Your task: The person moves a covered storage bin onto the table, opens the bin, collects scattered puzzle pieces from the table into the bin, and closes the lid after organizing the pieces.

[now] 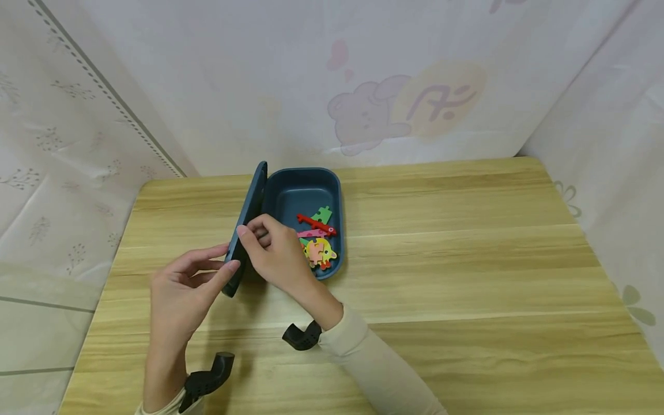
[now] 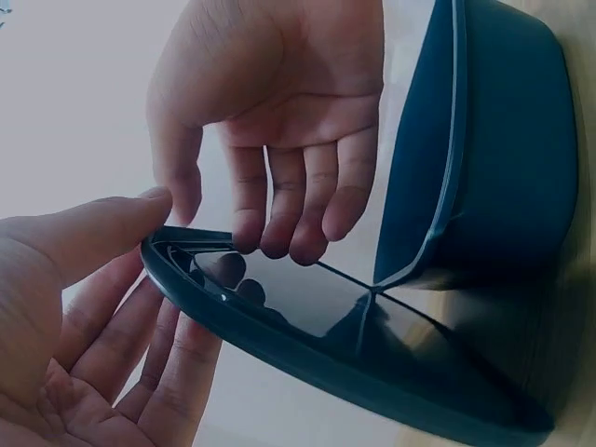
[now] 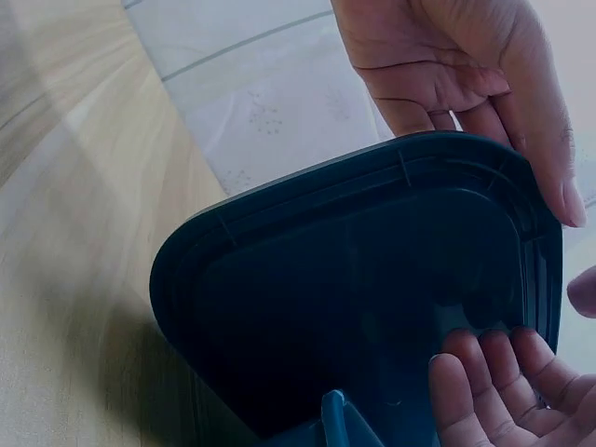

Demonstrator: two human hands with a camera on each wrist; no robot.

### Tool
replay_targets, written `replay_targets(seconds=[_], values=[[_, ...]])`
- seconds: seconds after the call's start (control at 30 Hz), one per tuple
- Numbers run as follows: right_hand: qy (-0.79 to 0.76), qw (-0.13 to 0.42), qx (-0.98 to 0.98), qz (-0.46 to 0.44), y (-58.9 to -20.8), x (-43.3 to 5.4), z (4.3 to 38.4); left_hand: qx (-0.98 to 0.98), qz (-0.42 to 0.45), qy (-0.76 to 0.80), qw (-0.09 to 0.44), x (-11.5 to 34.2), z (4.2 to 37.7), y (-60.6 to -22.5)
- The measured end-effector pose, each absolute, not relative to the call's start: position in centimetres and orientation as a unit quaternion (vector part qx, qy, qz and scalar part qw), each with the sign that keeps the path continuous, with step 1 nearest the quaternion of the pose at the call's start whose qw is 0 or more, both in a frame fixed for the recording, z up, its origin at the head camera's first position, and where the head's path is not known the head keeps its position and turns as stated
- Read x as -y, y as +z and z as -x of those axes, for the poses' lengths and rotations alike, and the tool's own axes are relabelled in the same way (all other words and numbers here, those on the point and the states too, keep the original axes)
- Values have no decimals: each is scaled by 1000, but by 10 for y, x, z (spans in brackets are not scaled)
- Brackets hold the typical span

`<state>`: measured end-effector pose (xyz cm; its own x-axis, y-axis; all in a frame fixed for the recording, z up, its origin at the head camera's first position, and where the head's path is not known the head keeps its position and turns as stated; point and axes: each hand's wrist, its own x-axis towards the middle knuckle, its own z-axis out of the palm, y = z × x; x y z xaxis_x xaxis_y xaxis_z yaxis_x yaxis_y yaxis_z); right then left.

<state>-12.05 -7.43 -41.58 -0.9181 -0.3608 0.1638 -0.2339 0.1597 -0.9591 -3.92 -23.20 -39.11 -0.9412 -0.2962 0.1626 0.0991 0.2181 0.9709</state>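
Observation:
A dark blue lid [image 1: 252, 199] stands on edge, tilted, along the left side of a dark blue box [image 1: 339, 202]. My left hand [image 1: 181, 294] holds the lid's near part, thumb at the rim and fingers behind its outer face. From the other side, my right hand [image 1: 280, 253] grips the upper rim. Its fingertips [image 3: 503, 349] touch the lid's inner face in the right wrist view, with the thumb by the rim. Inside the box lie colourful puzzle pieces: a green one [image 1: 324, 214], a red strip [image 1: 311, 222], a pink one [image 1: 307, 234] and a yellow animal shape [image 1: 320, 251].
The box and lid stand on a wood-grain table [image 1: 446, 248], left of its middle. A patterned white curtain [image 1: 233, 86] hangs behind the table and along both sides. Black curved mounts [image 1: 210, 377] are worn on both wrists.

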Motion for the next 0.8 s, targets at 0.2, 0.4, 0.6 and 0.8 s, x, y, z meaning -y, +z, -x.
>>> replay_targets(seconds=[0.2, 0.4, 0.6, 0.8], values=[[-621, 62, -759, 187, -418, 72, 121, 789, -38, -593, 157, 228, 40, -393], [-623, 70, -759, 177, -420, 69, 121, 815, -23, -560, 145, 228, 41, -398], [-621, 65, -764, 165, -419, 68, 122, 821, -10, -552, 147, 229, 40, -401], [-644, 65, -745, 163, -419, 67, 123, 840, 19, -522, 149, 228, 41, -402]])
